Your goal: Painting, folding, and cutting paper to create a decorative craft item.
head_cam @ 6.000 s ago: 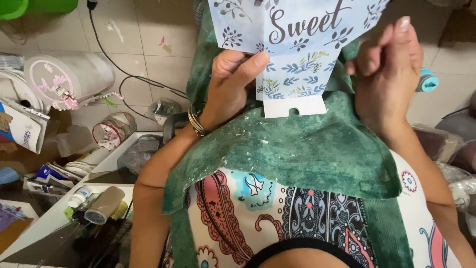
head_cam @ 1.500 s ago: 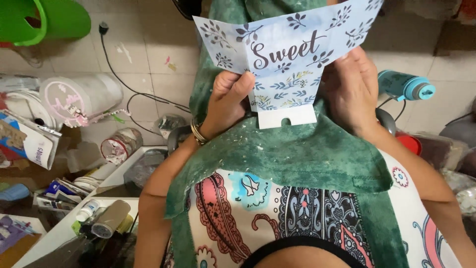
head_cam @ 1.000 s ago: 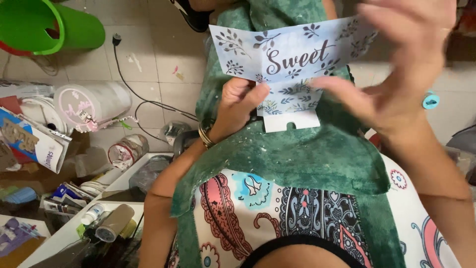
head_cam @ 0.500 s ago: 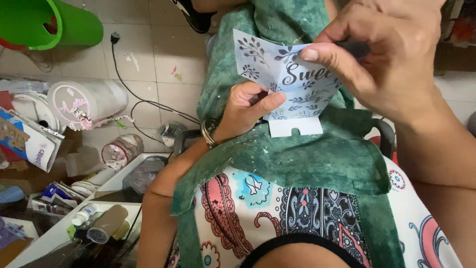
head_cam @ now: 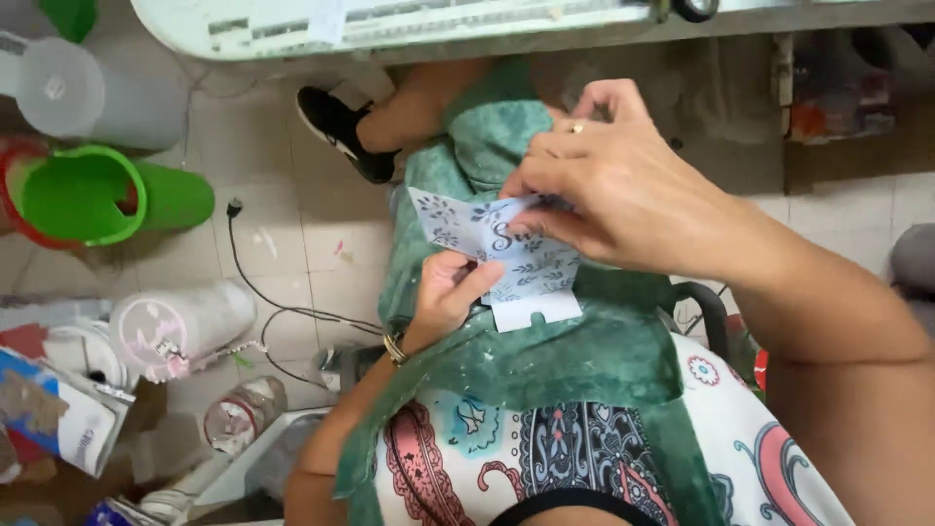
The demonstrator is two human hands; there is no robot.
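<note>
While the person sits with a green apron (head_cam: 545,360) spread over the lap, both hands work a pale blue paper card (head_cam: 506,255) patterned with dark leaf sprigs and script lettering, held above the lap near the middle of the view. The left hand (head_cam: 450,297) grips the card's lower left part, thumb pressed on its face and fingers curled behind, a gold bangle (head_cam: 393,348) around the wrist. The right hand (head_cam: 618,190) comes in from the right and covers the card's upper right part, its fingertips pinching the top edge; a ring sits on one finger. A white tab with a small notch hangs from the card's bottom edge, just above the apron. Under the apron shows a white garment with a red and teal paisley print (head_cam: 506,458). One foot in a black shoe (head_cam: 341,129) rests on the tiled floor (head_cam: 292,244), where a black cable (head_cam: 255,282) trails. To the left lie a green bucket (head_cam: 107,200) on its side and a clear plastic container (head_cam: 180,326). The edge of a white surface (head_cam: 390,24) runs along the top.
</note>
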